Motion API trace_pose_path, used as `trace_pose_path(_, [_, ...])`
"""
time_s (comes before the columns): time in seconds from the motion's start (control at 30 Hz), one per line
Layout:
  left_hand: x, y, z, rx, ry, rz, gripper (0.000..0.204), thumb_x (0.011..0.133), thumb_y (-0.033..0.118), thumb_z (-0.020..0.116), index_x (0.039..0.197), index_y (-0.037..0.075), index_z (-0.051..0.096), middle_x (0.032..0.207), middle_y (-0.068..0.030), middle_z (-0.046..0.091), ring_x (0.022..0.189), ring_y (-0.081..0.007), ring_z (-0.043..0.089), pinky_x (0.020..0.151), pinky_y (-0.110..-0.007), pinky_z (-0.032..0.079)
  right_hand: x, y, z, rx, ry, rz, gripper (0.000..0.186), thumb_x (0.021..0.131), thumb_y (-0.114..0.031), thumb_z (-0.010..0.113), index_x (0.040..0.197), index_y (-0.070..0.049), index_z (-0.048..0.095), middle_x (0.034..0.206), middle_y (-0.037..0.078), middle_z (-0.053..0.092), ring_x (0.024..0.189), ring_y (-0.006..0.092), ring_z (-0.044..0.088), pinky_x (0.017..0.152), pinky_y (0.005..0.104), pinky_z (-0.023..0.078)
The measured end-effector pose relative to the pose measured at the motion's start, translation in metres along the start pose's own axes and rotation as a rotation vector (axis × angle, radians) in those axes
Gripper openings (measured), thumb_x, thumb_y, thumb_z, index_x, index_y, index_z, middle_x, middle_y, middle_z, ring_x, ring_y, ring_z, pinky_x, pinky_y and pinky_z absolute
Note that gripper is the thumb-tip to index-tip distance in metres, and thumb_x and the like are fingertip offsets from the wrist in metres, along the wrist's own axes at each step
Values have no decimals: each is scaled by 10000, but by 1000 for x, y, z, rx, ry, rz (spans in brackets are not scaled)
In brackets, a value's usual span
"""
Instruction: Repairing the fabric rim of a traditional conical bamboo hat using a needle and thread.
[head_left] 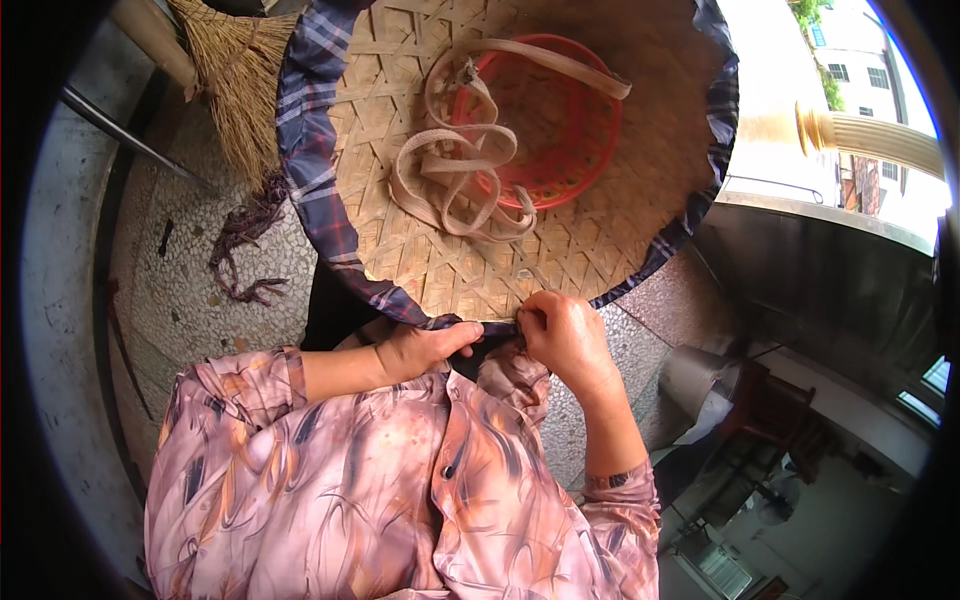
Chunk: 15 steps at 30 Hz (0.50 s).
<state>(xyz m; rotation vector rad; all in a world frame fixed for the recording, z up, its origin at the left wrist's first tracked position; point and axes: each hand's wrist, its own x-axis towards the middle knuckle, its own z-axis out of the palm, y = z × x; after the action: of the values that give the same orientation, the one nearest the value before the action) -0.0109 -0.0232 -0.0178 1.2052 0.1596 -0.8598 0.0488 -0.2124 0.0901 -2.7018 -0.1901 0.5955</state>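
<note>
Woven bamboo strips make up the big round tray (560, 250), which lies just beyond the fingertips of both hands, its near rim meeting them. The rim is bound in a plaid cloth edging (305, 160) of blue, purple and grey, and both hands work at its nearest stretch. The left hand (425, 350) lies flat and low, its fingers stretched out to the right and pressing on the cloth edging, thumb on top — a light pinch of the binding rather than a fist. The right hand (565, 335) is curled closed, fingertips bunched together on the edging just right of the left fingertips; whether something small sits between them cannot be told. Farther out from the fingers, on the tray, rests a red plastic basket (565, 120) with a loose tangle of beige webbing strap (460, 170) draped across it and onto the weave. Well off to the left of the left hand, on the speckled stone floor (190, 290), lie a scrap of purplish frayed cloth (245, 240) and, beyond it, a straw broom (240, 80). The sleeves — a pink patterned blouse (400, 480) — fill the space nearest the wrists.
</note>
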Motion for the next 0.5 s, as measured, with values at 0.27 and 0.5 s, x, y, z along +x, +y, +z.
trace_pose_path(0.27, [-6, 21, -1, 214, -2, 35, 252, 932, 253, 615, 870, 26, 707, 770, -19, 674, 716, -106, 615, 662, -271, 488, 21, -13, -5, -343, -280, -54, 150, 785, -170, 607, 786, -48, 695, 731, 183, 662, 755, 368, 661, 695, 467, 518])
trace_pose_path(0.5, [-2, 12, 0, 505, -16, 331, 256, 930, 252, 611, 855, 23, 696, 750, -17, 668, 661, -111, 604, 625, -286, 483, 10, -15, 9, -339, -110, -34, 118, 711, -113, 645, 782, -19, 650, 783, 186, 665, 748, 367, 667, 662, 453, 531])
